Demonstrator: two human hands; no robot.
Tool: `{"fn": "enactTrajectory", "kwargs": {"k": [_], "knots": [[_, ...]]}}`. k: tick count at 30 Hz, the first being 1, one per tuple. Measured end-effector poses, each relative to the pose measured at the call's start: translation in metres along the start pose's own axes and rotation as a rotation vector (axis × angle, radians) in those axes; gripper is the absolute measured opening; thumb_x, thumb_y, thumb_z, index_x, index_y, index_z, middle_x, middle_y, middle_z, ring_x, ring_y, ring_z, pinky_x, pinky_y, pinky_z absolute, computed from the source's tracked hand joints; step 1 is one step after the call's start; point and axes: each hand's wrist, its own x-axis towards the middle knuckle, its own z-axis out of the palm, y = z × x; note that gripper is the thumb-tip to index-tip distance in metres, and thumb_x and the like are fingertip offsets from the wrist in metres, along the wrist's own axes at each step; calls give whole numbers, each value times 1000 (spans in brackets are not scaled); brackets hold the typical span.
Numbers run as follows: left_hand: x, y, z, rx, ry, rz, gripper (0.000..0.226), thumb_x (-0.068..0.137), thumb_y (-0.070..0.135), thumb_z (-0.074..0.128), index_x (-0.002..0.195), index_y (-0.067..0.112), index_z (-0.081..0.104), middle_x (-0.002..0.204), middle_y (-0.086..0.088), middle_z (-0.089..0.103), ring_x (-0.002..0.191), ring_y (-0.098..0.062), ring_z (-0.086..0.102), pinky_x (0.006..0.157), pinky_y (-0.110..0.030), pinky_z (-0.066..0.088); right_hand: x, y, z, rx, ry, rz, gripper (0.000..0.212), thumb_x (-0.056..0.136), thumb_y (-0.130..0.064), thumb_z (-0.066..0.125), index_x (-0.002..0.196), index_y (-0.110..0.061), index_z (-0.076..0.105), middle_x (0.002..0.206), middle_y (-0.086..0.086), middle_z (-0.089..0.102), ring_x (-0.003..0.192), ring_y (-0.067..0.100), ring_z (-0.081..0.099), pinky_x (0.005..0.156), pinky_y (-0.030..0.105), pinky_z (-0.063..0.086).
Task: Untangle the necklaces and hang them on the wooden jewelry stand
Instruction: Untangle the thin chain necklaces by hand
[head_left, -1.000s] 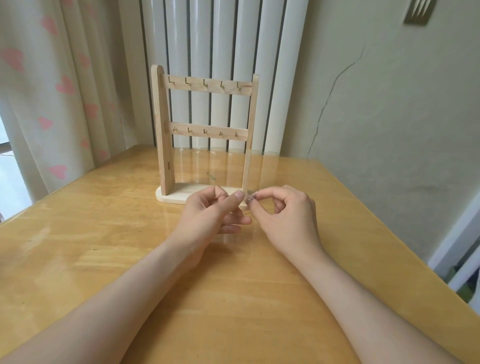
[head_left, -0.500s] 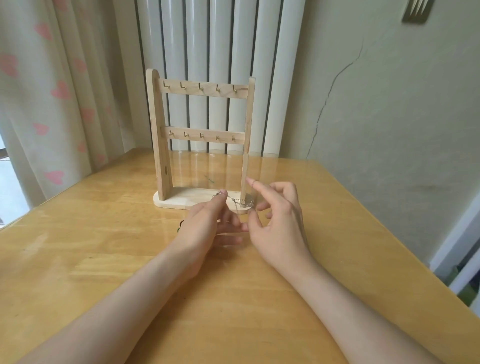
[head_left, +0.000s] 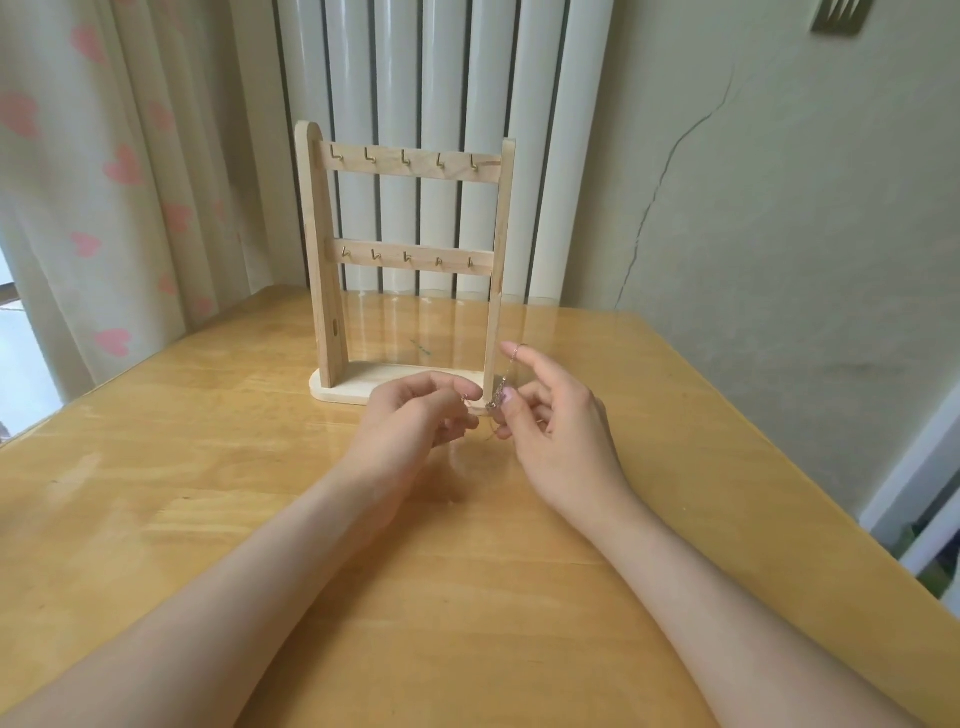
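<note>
In the head view, our left hand (head_left: 415, 418) pinches a fine strand between thumb and forefinger. Our right hand (head_left: 558, 434) pinches the knot of the necklaces (head_left: 496, 401) just beside the left fingertips, with its index finger raised and a loop of chain draped across it. The wooden jewelry stand (head_left: 318, 260) is just beyond both hands, its hooks bare. We should keep the chain slack and tease one loop out with small pulls away from the knot, never tugging hard. A second ago the right index was part of the pinch; it has since lifted, drawing a strand upward.
</note>
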Motion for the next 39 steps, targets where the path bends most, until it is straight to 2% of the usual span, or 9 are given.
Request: {"fn": "enactTrajectory", "kwargs": {"k": [5, 12, 19, 23, 26, 30, 32, 36, 39], "knots": [[-1, -3, 1, 93, -17, 36, 21, 80, 28, 89, 98, 18, 82, 77, -9, 51, 77, -19, 56, 83, -39, 54, 1, 0, 0, 32, -10, -12, 47, 105, -11, 60, 147, -32, 57, 79, -7, 77, 81, 12, 75, 85, 35, 59], [-6, 1, 0, 177, 13, 73, 13, 97, 27, 78, 93, 16, 83, 60, 4, 53, 53, -12, 40, 54, -23, 43, -4, -10, -1, 24, -81, -41, 58, 104, -6, 59, 154, -36, 50, 78, -7, 76, 72, 6, 68, 73, 14, 46], [-4, 5, 2, -36, 34, -8, 12, 103, 19, 59, 100, 12, 67, 92, -10, 45, 59, -17, 39, 74, -41, 43, -6, -10, -1, -19, -100, -30, 64, 101, -10, 63, 155, -41, 46, 73, 0, 75, 66, 22, 65, 74, 23, 52], [-4, 3, -1, -16, -50, 35, 15, 97, 26, 64, 97, 13, 71, 92, -2, 58, 68, -17, 48, 77, -37, 45, -8, -15, -1, -64, -116, -33, 67, 95, -13, 72, 153, -39, 50, 78, -9, 76, 67, 9, 67, 72, 14, 52], [-4, 3, -3, 5, -89, 42, 21, 89, 33, 64, 92, 13, 71, 92, 1, 67, 71, -16, 51, 74, -32, 44, -7, -16, -2, -45, -84, 1, 51, 90, -18, 77, 138, -33, 67, 91, -11, 75, 78, 6, 71, 70, 14, 52], [-3, 3, -3, 7, -74, 22, 27, 89, 37, 67, 92, 11, 71, 91, -1, 66, 71, -16, 53, 74, -34, 45, -4, -16, -3, -112, 58, -10, 8, 91, -19, 77, 85, -23, 81, 86, -11, 71, 74, 7, 67, 66, 11, 44], [-4, 2, -3, 33, -93, 24, 28, 96, 36, 71, 94, 8, 70, 87, -3, 62, 70, -15, 52, 75, -35, 44, -3, -13, -5, -201, 146, -24, 26, 87, -27, 81, 65, -22, 70, 75, -9, 65, 68, 9, 63, 64, 16, 42], [-6, 1, -5, 63, -135, 52, 27, 98, 37, 74, 89, 11, 71, 75, -4, 55, 67, -15, 49, 75, -37, 42, -5, -21, -8, -201, 133, -138, 22, 80, -25, 83, 84, -24, 61, 85, -8, 63, 77, 10, 64, 68, 12, 42], [-7, 1, -4, 46, -138, 50, 37, 99, 33, 76, 96, -3, 70, 79, -7, 59, 74, -23, 51, 79, -44, 43, -9, -23, -5, -208, 12, -227, 29, 76, -23, 87, 89, -23, 61, 91, -11, 62, 86, 11, 64, 73, 10, 41]]}}
